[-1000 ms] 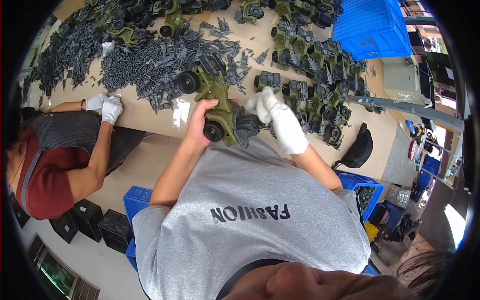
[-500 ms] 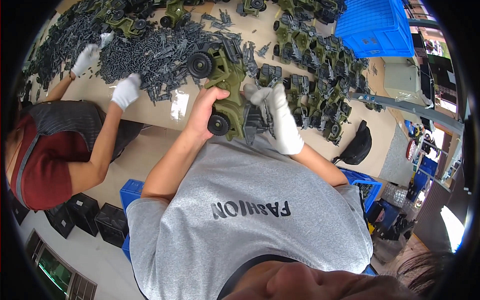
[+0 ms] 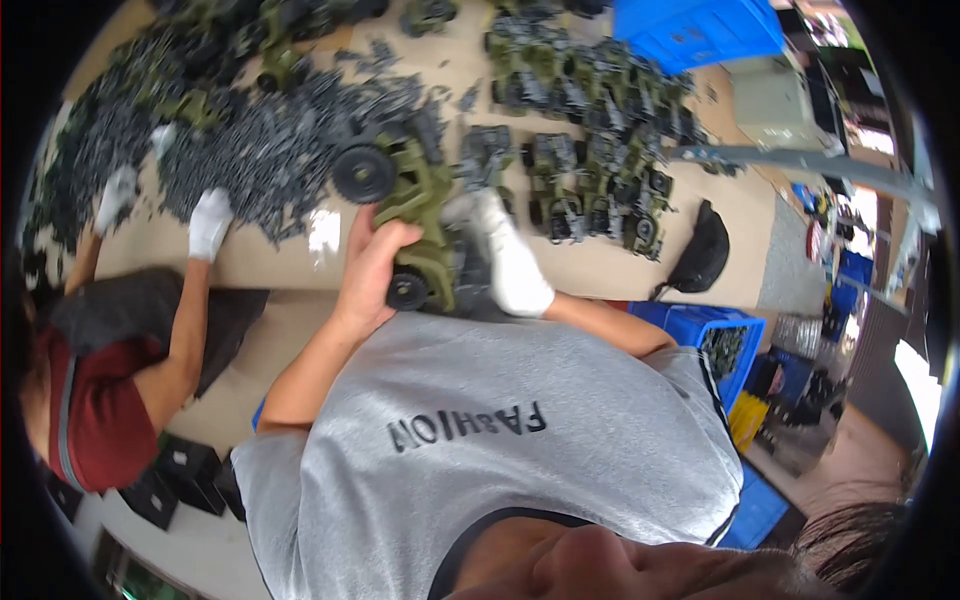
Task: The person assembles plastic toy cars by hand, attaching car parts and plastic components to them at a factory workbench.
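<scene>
My bare left hand (image 3: 374,270) grips an olive-green toy jeep (image 3: 423,205) from its left side, fingers wrapped round the body. The jeep is held up on edge above the near table edge, its black wheels toward the left and dark grey parts (image 3: 470,270) along its right. In a white glove, my right hand (image 3: 513,262) is closed against those grey parts, its fingers at the jeep's right side. Motion blur and the jeep hide what its fingertips touch.
A heap of small grey parts (image 3: 290,150) covers the table's left. Rows of green jeeps (image 3: 590,130) stand at right, near a blue crate (image 3: 690,35) and a black pouch (image 3: 697,250). At left, a co-worker's gloved hand (image 3: 210,225) is by the heap.
My view has shifted, so the table and jeep sit differently in it. The jeep stays between my hands. The co-worker's hands have moved at the heap.
</scene>
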The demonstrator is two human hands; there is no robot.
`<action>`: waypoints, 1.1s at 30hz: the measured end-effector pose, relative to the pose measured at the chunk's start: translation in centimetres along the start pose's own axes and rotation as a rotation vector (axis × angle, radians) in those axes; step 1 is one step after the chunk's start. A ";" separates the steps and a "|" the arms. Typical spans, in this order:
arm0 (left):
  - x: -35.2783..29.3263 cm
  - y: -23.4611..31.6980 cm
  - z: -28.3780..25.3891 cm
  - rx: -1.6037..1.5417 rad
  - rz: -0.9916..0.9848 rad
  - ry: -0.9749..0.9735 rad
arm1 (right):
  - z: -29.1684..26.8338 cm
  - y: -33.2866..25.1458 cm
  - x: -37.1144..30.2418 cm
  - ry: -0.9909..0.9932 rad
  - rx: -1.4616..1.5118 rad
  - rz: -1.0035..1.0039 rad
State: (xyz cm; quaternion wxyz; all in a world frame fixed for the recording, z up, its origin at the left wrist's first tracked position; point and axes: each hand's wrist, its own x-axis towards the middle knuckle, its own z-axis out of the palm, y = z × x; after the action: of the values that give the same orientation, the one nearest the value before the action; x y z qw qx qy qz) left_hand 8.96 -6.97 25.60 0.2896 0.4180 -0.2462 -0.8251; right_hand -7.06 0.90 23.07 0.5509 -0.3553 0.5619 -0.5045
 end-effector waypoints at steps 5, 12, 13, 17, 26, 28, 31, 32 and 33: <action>9.4 -7.1 0.2 0.148 -0.381 -0.111 | -6.6 3.2 -0.9 0.083 -0.021 0.168; 13.0 -11.1 9.0 0.554 -0.101 -0.480 | -21.9 0.5 -2.7 0.474 -0.539 0.099; 13.2 -10.2 7.9 0.533 -0.119 -0.510 | -23.2 1.0 -2.3 0.521 -0.688 0.150; 13.4 -4.7 0.1 0.372 -0.055 -0.291 | -21.6 -1.8 1.6 0.840 -1.675 -0.013; 13.0 1.4 -14.4 0.055 0.116 0.340 | -8.6 -0.4 39.7 0.446 -0.834 -0.086; 13.2 1.6 -14.3 0.015 0.133 0.339 | -7.9 0.6 44.4 0.395 -0.809 0.138; 14.0 1.5 -13.0 -0.008 0.147 0.277 | -10.0 3.6 46.9 0.418 -0.460 0.163; 14.2 1.3 -12.7 -0.023 0.145 0.288 | -10.1 3.1 46.3 0.371 -0.304 0.205; 14.5 1.1 -12.4 -0.042 0.116 0.247 | -10.9 2.8 44.4 0.273 -0.225 0.160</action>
State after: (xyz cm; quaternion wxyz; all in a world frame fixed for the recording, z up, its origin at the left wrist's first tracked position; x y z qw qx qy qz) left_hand 12.60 -19.73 11.81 0.3734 0.4954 -0.2150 -0.7543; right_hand -23.52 -38.97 7.50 0.4645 -0.2972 0.7108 -0.4367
